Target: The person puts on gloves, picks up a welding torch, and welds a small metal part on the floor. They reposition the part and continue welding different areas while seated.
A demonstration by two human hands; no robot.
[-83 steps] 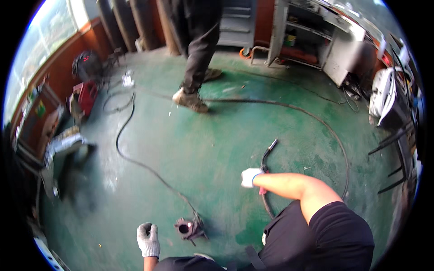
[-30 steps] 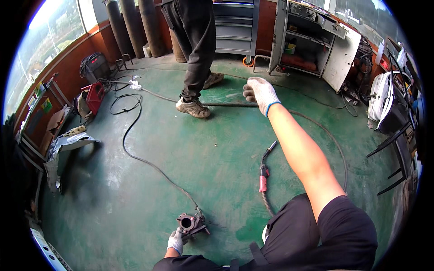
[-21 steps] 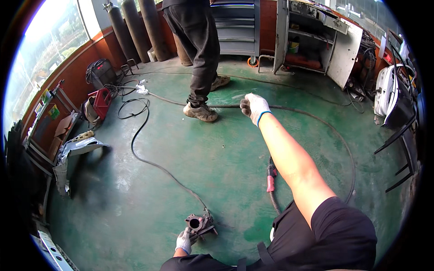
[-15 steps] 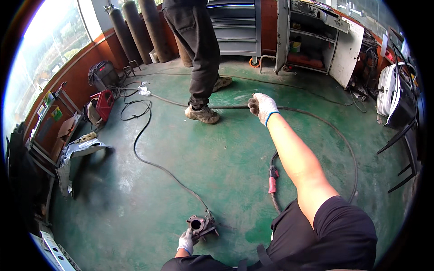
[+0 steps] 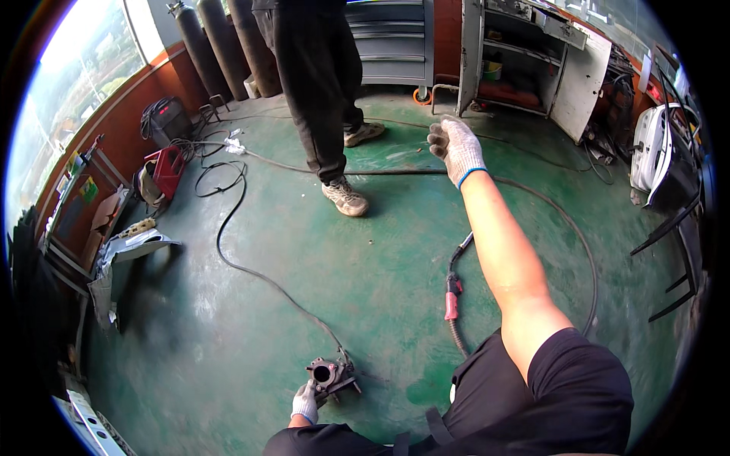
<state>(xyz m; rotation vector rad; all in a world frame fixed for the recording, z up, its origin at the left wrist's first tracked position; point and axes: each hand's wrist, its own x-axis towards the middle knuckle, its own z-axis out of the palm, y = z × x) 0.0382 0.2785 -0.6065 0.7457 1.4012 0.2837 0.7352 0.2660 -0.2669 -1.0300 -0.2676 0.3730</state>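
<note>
My left hand [image 5: 305,401], in a white knit glove, grips the near left side of a dark metal casting [image 5: 333,377] with a round bore. The casting sits on the floor, and a black cable [image 5: 280,290] runs to its top. My right hand [image 5: 458,148], gloved too, reaches far forward in the air with its fingers loosely bent and nothing visible in them. Below that forearm a welding torch [image 5: 452,298] with a red handle lies on the green floor. Its neck points away from me.
A person in dark trousers [image 5: 315,99] stands ahead. A thick hose [image 5: 559,209] curves across the floor. Gas cylinders [image 5: 224,49], a welding machine [image 5: 171,120], a red case [image 5: 169,173], a bent metal panel [image 5: 131,247], a drawer cabinet [image 5: 391,45] and an open cupboard [image 5: 525,57] line the sides.
My right hand has risen and moved slightly right, its fingers less curled. The person ahead has shifted their legs. My left hand still holds the casting.
</note>
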